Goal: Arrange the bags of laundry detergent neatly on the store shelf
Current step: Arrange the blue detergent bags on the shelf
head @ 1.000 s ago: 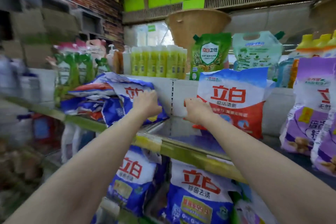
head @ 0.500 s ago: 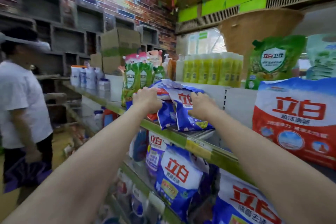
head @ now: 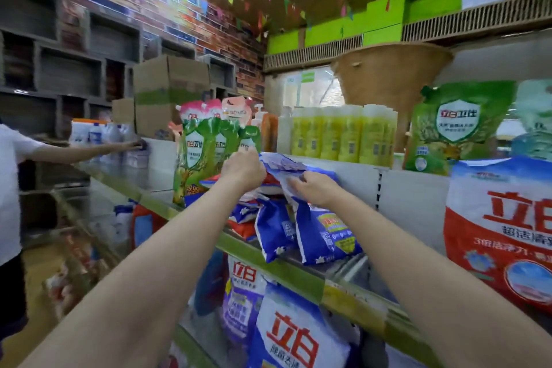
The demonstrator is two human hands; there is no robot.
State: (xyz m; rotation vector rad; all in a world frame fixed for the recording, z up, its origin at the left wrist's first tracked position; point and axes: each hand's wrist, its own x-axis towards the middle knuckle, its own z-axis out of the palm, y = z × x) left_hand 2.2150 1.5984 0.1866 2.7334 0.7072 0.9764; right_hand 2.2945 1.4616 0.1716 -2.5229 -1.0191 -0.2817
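While both hands — left hand [head: 243,169], right hand [head: 313,190] — grip blue bag [head: 324,234] top, it hangs upright, long axis vert.

Two hands in view, the left hand [head: 243,169] and the right hand [head: 313,190], both on the blue bags [head: 324,233]; two of these stand upright at the shelf edge, with more heaped behind, number unclear. One large red-and-white bag [head: 501,227] at right. Three green pouches [head: 206,155] left of the hands, one green bag [head: 457,125] far right. Three pink pouches [head: 215,109] behind. Yellow bottles [head: 343,134]: about five, blurred. Two cardboard boxes [head: 167,92] at far left.
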